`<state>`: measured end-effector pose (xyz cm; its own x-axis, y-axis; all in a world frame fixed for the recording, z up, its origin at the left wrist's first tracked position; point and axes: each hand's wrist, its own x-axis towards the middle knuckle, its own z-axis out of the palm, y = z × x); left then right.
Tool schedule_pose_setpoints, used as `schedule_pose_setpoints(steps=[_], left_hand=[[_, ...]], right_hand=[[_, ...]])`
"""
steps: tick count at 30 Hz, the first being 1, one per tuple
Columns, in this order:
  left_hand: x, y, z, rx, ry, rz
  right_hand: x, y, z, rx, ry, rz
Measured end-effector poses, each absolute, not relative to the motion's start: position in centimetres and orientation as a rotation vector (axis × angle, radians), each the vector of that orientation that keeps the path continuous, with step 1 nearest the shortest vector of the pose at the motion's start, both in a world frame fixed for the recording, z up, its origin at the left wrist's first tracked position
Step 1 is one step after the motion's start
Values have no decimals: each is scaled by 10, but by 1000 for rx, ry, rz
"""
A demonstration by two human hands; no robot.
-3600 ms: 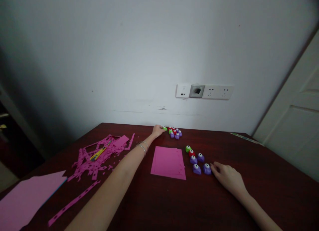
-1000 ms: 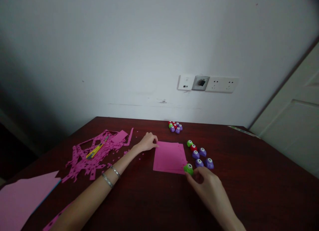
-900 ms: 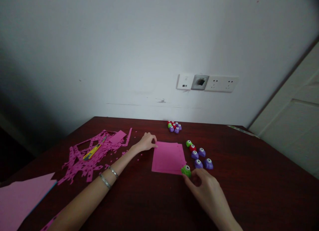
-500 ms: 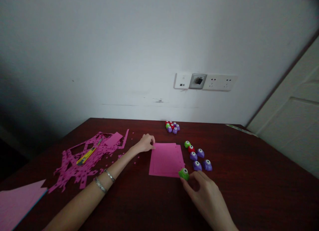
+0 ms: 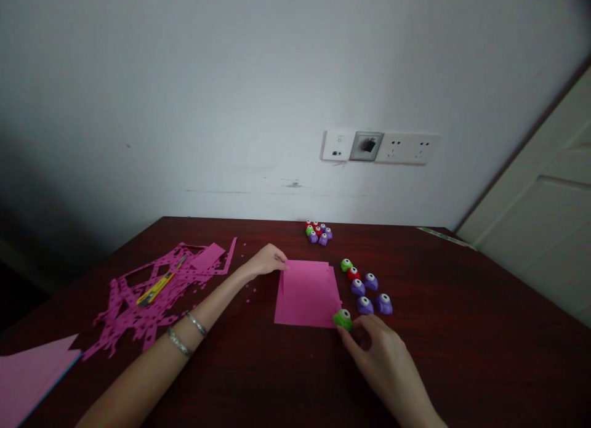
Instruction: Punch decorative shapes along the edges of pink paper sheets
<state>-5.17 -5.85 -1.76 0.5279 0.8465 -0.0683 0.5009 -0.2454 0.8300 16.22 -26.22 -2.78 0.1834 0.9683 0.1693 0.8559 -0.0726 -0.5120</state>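
Two square sheets of pink paper (image 5: 309,294) lie on the dark table, one over the other and slightly out of line. My left hand (image 5: 268,260) pinches the upper left corner of the top sheet. At the lower right corner, my right hand (image 5: 385,353) grips a small green paper punch (image 5: 342,319) with a white eye-like button. The punch sits at the paper's edge; whether paper is inside its slot I cannot tell. Just right of the sheets stand several more punches, among them a red punch (image 5: 353,273) and a purple punch (image 5: 383,303).
Punched pink scraps (image 5: 132,308) are heaped at the left, a yellow utility knife (image 5: 159,286) on top. Pink sheets (image 5: 34,375) lie at the near left. Another punch cluster (image 5: 318,232) stands by the wall, and a thin strip (image 5: 446,238) lies at the far right.
The top pink sheet has shifted slightly over the lower one, with my left hand still at its corner. The green punch and my right hand sit a little farther right.
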Motion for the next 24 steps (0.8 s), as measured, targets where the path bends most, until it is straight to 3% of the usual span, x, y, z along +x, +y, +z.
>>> schedule_pose_setpoints(steps=[9, 24], left_hand=[[-64, -62, 3, 1734, 996, 439], [-63, -60, 0, 1629, 992, 447]], right_hand=[[165, -262, -26, -1958, -1647, 282], [167, -263, -30, -2034, -1662, 57]])
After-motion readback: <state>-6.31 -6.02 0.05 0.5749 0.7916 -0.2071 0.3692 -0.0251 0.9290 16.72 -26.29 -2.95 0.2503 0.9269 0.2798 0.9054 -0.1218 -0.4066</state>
